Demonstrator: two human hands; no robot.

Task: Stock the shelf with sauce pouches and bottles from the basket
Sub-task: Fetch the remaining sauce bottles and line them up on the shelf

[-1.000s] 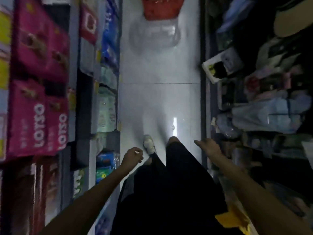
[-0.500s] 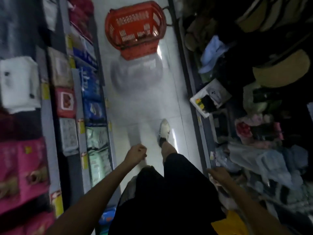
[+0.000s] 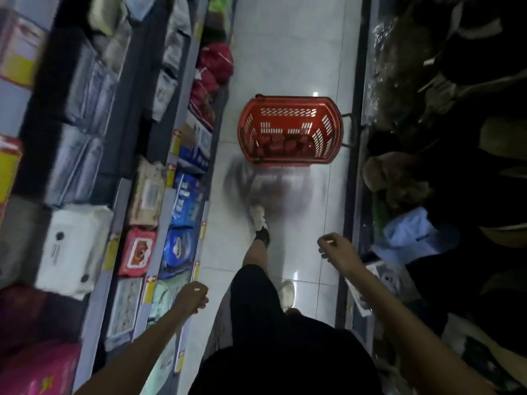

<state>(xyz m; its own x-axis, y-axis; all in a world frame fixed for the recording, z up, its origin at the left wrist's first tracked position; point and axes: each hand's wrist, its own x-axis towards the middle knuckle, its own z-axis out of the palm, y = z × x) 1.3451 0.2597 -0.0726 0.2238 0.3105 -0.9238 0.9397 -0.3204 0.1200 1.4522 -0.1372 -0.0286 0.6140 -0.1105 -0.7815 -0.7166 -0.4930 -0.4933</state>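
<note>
A red plastic basket point(image 3: 289, 105) stands on the white tiled aisle floor ahead of me, with dark red packs point(image 3: 281, 145) lying in its bottom. My left hand point(image 3: 191, 296) swings at my side near the left shelf edge, fingers loosely curled, holding nothing. My right hand point(image 3: 336, 250) is out in front on the right, fingers loosely curled and empty. Both hands are well short of the basket. My legs and white shoes point(image 3: 258, 216) are mid-stride between them.
Shelving point(image 3: 159, 178) on the left holds packs of wipes, tissue and blue pouches with yellow price tags. On the right, a low rack point(image 3: 399, 172) is piled with hats, bags and clothing. The narrow floor strip runs between them.
I have walked down the aisle, so the basket has come much closer and lower in view. My right hand has swung forward and up; my left hand has dropped back.
</note>
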